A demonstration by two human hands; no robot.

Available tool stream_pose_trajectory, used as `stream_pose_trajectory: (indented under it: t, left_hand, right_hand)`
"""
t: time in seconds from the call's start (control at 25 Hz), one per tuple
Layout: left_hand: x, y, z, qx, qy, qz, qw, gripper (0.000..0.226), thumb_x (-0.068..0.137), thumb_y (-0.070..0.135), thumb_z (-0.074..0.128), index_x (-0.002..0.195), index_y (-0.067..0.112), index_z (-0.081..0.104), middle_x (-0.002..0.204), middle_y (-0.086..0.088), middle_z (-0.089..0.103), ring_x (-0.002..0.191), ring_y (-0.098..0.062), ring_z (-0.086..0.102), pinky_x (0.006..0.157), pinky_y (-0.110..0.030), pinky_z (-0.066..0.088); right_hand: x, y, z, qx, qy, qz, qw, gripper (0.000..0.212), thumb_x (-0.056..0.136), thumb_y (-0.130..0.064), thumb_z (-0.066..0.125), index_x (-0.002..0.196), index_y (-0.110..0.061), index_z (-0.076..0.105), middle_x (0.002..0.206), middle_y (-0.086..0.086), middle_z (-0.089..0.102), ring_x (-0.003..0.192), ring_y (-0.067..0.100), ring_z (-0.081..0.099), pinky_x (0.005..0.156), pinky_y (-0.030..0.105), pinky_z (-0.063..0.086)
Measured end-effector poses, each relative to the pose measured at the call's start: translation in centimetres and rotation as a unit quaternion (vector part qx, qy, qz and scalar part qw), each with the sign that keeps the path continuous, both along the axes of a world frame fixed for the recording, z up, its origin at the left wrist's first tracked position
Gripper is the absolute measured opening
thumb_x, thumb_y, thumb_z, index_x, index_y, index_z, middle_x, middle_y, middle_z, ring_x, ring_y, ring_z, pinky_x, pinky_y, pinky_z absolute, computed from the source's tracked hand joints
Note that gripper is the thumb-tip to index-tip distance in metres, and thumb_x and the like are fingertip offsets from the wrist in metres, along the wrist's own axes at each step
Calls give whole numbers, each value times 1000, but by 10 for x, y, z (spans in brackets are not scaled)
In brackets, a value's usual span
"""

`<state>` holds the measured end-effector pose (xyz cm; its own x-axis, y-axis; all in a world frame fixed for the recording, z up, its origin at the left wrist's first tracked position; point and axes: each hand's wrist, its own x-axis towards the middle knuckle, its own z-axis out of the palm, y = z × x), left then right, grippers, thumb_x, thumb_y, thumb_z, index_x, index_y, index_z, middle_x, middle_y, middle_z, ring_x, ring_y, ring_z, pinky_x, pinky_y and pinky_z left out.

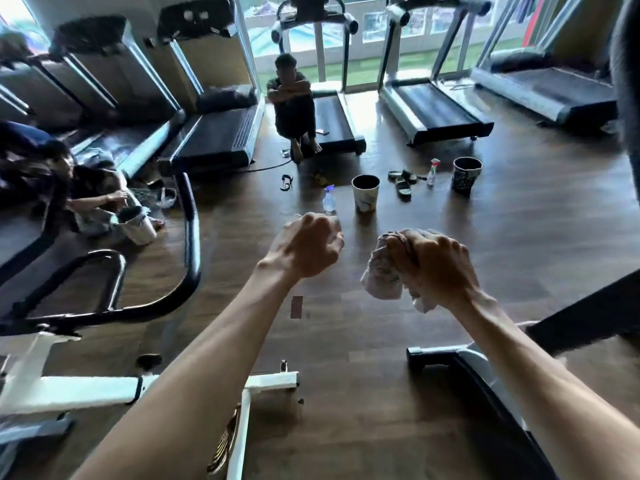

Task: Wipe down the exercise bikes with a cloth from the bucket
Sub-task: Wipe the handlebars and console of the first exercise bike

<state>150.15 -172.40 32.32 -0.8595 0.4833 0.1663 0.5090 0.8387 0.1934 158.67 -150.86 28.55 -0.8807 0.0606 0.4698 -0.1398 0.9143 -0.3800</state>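
Ahead, bucket [365, 197] seemingly dark inside, right hand [438, 268] gripping cloth [381, 277]

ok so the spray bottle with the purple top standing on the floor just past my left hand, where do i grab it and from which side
Probably by the neck, just under the purple trigger head. The spray bottle stands upright on the floor, clear of the pale bucket on its right. Come down from above on its near side with the left hand, which holds nothing; the right hand grips the cloth.

Spray bottle [329, 199] left of bucket [365, 193]; treadmills [434, 109] behind.
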Motion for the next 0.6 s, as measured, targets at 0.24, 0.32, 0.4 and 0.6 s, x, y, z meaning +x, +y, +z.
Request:
stream_pose_trajectory:
  t: [0.24, 0.32, 0.4, 0.6]
  left_hand:
    - [-154, 73, -7, -15, -19, -77, 997, 26, 96, 35, 49, 104, 21, 69, 108, -9, 73, 102, -35, 66, 87, -40, 53]
    - [-202, 104, -10, -13, -11, -97, 995, 25, 96, 34, 49, 102, 20, 69, 108, -10, 73, 102, -35, 65, 85, -38, 53]
    - [-254, 141, -14, -13, -27, -124, 992, 23, 97, 33, 50, 99, 20, 69, 107, -11, 73, 101, -36, 65, 78, -34, 48]
    - [-370, 255, -18, 12, -42, -215, 976, 31, 89, 42, 43, 93, 24, 68, 99, -6, 74, 93, -32, 67, 80, -38, 53]
  right_hand:
    - [-128, 39, -4, -32, -7, -78, 996, 68, 89, -69, 18, 89, -20, 66, 84, -1, 67, 84, 28, 63, 67, 31, 39]
    - [-170, 66, -7, -26, -4, -105, 994, 66, 91, -68, 19, 91, -21, 66, 87, 0, 70, 87, 29, 64, 70, 33, 44]
    - [-211, 101, -7, -35, -15, -144, 989, 61, 93, -68, 24, 93, -24, 66, 85, -1, 71, 86, 28, 65, 71, 33, 48]
    - [-296, 185, 2, -64, -33, -229, 971, 58, 92, -70, 26, 94, -26, 64, 72, -4, 67, 79, 23, 66, 70, 31, 49]
